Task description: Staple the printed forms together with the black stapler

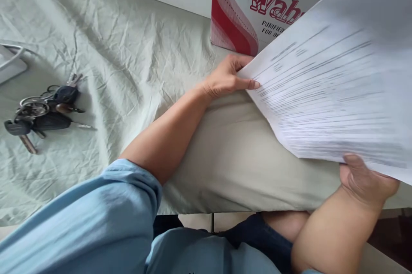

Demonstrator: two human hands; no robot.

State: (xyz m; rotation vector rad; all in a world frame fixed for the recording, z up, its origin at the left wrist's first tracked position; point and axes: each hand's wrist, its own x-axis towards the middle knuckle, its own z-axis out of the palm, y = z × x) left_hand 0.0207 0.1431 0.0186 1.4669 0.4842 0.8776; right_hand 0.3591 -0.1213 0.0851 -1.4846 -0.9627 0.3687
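Observation:
A printed paper sheet (322, 89) is held up, tilted and curved, at the right of the head view. My left hand (230, 76) pinches its left corner, thumb on the printed face and fingers behind. At the lower edge, my right hand (367, 179) grips the sheet with the thumb in front; its other fingers are mostly hidden behind the paper. Lines of small text cover the page, too blurred to read. Whether there is more than one sheet I cannot tell.
A light green cloth (128, 51) covers the table, wrinkled at the left. A bunch of keys (48, 111) lies there, near a white object (11, 64) cut off by the frame. Behind the paper stands a red and white carton (238, 21), partly hidden.

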